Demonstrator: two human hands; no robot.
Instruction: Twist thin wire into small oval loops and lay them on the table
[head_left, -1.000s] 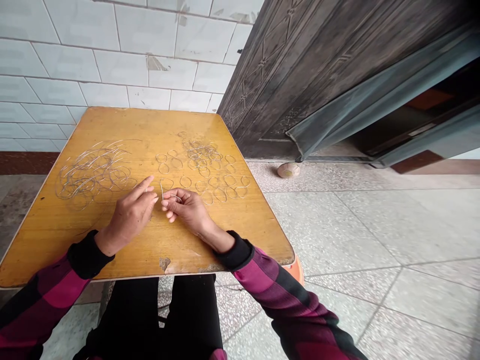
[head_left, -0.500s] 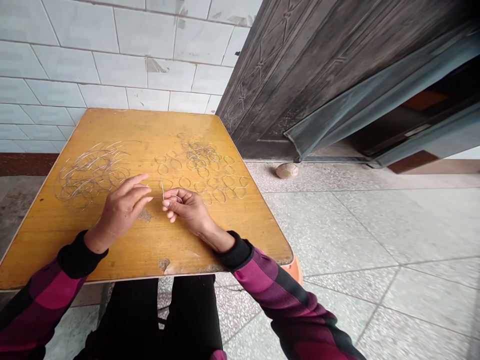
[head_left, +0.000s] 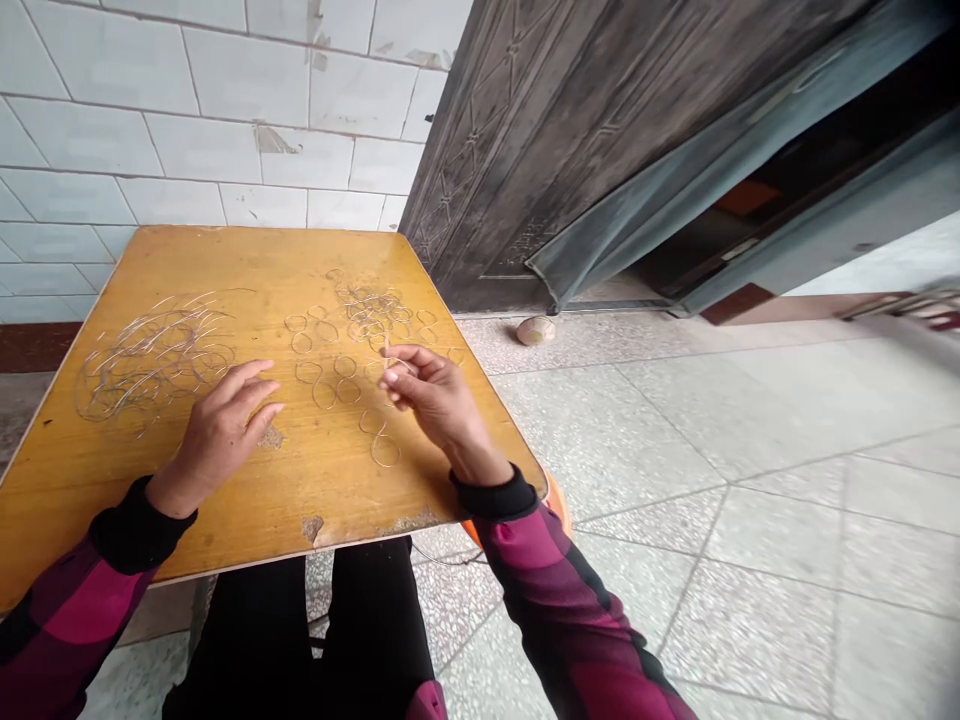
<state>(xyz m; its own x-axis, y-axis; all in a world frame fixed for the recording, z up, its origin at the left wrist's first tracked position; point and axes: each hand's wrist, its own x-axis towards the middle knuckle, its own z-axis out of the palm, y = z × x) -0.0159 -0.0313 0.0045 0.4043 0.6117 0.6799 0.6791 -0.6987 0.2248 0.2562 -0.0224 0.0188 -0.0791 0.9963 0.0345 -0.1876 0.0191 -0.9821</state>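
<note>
Well, the person's right hand (head_left: pixel 439 395) is the busy one: thumb and forefinger are pinched together on a thin silvery wire (head_left: pixel 387 350), its short end sticking up past the fingertips, above the middle of a yellow wood-veneer table (head_left: pixel 352 490). The left hand (head_left: pixel 221 430) lies palm down on the tabletop with its fingers loosely spread, gripping nothing I can see, its fingertips just beside a tangled heap of wire loops (head_left: pixel 150 365). Between the two hands sit small wire figure-eights (head_left: pixel 324 385), laid out separately, and another one (head_left: pixel 382 440) lies just below the right hand, near the wrist. Farther back on the table, a clump of wire rings (head_left: pixel 367 310) is piled up in a cluster. Both forearms come in from the near edge in plaid magenta-and-black sleeves (head_left: pixel 570 610) with black cuffs. Past the table stand a white tiled wall (head_left: pixel 187 110) and a dark embossed door (head_left: pixel 525 150), and a small pale ball (head_left: pixel 535 330) sits on the terrazzo floor (head_left: pixel 750 600) near the door's foot.
</note>
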